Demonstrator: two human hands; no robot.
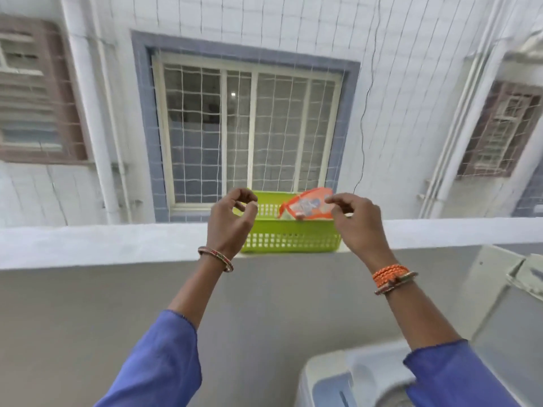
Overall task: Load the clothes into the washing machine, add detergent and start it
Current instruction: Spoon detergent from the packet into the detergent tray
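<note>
Leaning in the green basket [291,236], the detergent pouch [305,205] sits just beyond both loosely curled, empty hands.

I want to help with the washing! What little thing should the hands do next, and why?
Probably the right hand should close on the orange detergent packet and lift it out of the green basket on the ledge. Both hands are up at the basket, the fingers look empty, and the washing machine waits below.
</note>
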